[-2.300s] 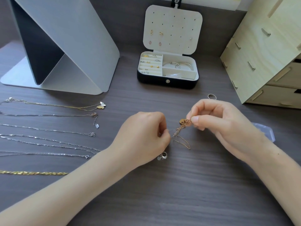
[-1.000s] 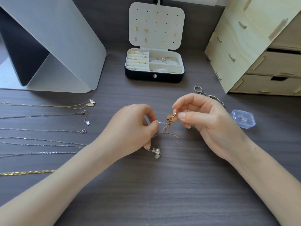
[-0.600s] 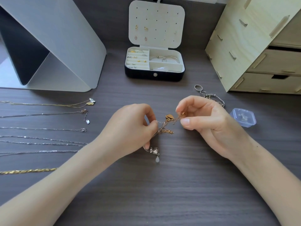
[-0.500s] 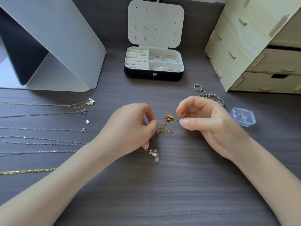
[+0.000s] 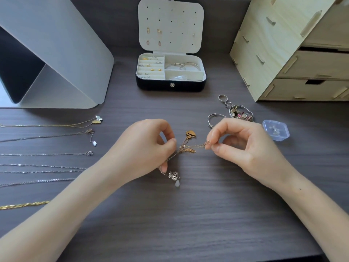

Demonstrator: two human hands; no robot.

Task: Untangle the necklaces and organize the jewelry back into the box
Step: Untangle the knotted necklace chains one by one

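Near the middle of the counter (image 5: 188,224), the left hand (image 5: 149,148) pinches one side of a small knot (image 5: 186,149) of fine chains. The right hand (image 5: 243,148) pinches a gold strand at the knot's 3 o'clock side and holds it taut, probably to show which loop crosses which. A gold heart pendant (image 5: 190,133) sits at the knot's 12 o'clock, and a silver pendant (image 5: 174,176) trails below the left hand at 6 o'clock. Straightened necklaces (image 5: 47,154) lie in separate parallel rows at 9 o'clock, likely so they cannot re-tangle. The open box (image 5: 171,86) stands at 12 o'clock. Bracelets and rings (image 5: 239,112) at 1 o'clock are not yet packed.
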